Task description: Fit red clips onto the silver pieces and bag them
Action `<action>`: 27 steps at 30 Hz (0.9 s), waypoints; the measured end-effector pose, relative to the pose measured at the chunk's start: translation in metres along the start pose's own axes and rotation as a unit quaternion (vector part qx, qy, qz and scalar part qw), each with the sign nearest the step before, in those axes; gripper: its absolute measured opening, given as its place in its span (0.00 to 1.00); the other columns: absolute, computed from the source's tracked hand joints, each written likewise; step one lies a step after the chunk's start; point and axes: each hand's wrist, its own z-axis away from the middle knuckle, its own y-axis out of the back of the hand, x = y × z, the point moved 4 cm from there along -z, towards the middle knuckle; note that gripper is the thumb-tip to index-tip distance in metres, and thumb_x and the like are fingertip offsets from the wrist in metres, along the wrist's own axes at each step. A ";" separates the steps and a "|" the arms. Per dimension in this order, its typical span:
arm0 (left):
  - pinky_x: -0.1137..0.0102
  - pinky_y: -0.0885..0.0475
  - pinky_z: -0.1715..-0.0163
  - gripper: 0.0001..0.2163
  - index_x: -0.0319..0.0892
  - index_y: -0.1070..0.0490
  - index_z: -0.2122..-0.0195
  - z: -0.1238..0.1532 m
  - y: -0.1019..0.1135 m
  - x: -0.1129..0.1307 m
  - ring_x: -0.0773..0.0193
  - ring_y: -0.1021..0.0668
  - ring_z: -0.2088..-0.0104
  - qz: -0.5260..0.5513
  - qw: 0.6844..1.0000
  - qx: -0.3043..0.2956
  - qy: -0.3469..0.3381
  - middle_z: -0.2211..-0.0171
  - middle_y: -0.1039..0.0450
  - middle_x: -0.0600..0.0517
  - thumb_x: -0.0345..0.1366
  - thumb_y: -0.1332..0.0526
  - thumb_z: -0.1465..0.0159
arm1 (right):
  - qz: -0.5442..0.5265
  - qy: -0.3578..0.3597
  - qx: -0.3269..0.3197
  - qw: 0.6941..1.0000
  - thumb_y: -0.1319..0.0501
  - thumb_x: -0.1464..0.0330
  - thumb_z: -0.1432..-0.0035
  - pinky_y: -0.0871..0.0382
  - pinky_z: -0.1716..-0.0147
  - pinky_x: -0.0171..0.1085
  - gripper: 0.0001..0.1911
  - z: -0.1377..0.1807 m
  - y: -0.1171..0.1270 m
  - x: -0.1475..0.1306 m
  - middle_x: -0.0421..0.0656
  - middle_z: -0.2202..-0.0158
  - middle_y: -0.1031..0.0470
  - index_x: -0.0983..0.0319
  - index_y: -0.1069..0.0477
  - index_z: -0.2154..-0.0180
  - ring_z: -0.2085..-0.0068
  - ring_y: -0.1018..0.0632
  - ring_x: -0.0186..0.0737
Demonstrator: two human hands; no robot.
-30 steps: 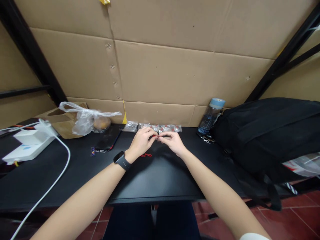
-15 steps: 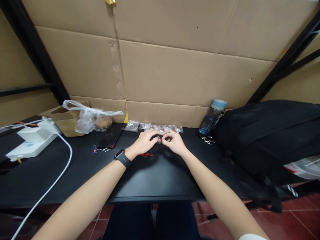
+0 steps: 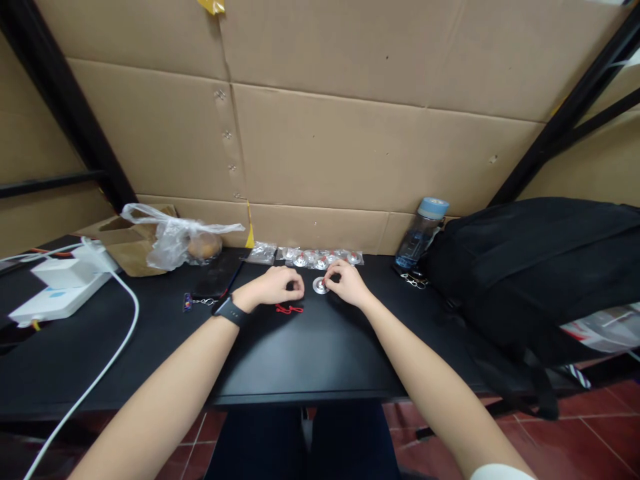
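Observation:
My right hand point(image 3: 347, 283) rests on the black table point(image 3: 310, 353) with its fingertips pinched on a small silver disc point(image 3: 320, 286). My left hand point(image 3: 273, 288), with a black watch on the wrist, lies curled just left of the disc, right above a red string point(image 3: 289, 309) on the table. What its fingers hold, if anything, is hidden. Behind both hands a row of small clear packets with silver and red parts point(image 3: 320, 257) lies along the cardboard wall.
A blue-capped bottle point(image 3: 420, 233) and a black backpack point(image 3: 540, 267) stand at the right, with a small keyring point(image 3: 413, 281) beside them. At the left are a plastic bag with food point(image 3: 175, 240), a dark phone point(image 3: 215, 277), a white device point(image 3: 55, 290) and its white cable point(image 3: 113, 353).
Both hands came down from a joined pinch to the table. The silver disc now lies on the surface under my right fingertips, and my left hand has drawn apart toward the red string.

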 end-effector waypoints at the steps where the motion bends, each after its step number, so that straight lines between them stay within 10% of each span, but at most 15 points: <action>1: 0.70 0.32 0.58 0.07 0.47 0.20 0.64 0.003 0.000 -0.001 0.62 0.21 0.63 0.009 0.999 -0.042 -0.009 0.65 0.20 0.53 0.41 0.35 0.39 | 0.011 0.004 -0.017 1.000 0.35 0.71 0.45 0.32 0.52 0.40 0.03 0.000 0.002 0.002 0.44 0.61 0.25 0.61 0.22 0.70 0.57 0.23 0.41; 7: 0.72 0.33 0.61 0.03 0.46 0.20 0.67 0.004 -0.008 -0.001 0.62 0.21 0.64 -0.012 0.995 -0.095 0.018 0.66 0.20 0.54 0.35 0.33 0.42 | 0.125 -0.067 -0.186 0.972 0.24 0.63 0.60 0.32 0.49 0.43 0.30 0.008 0.039 0.028 0.50 0.52 0.24 0.62 0.23 0.52 0.51 0.24 0.50; 12: 0.70 0.35 0.59 0.04 0.45 0.24 0.66 -0.002 -0.010 0.006 0.61 0.22 0.60 -0.054 0.998 -0.018 0.008 0.64 0.21 0.53 0.34 0.39 0.35 | 0.110 -0.148 -0.254 0.950 0.25 0.63 0.60 0.29 0.61 0.35 0.26 0.014 0.056 0.044 0.46 0.59 0.19 0.63 0.20 0.56 0.61 0.20 0.43; 27: 0.62 0.35 0.51 0.08 0.49 0.21 0.58 -0.005 0.002 0.004 0.56 0.19 0.56 0.009 0.982 0.166 0.095 0.60 0.17 0.54 0.38 0.35 0.38 | -0.041 -0.045 -0.064 0.996 0.29 0.69 0.57 0.28 0.67 0.35 0.22 0.005 0.054 0.011 0.43 0.61 0.21 0.61 0.21 0.56 0.65 0.22 0.38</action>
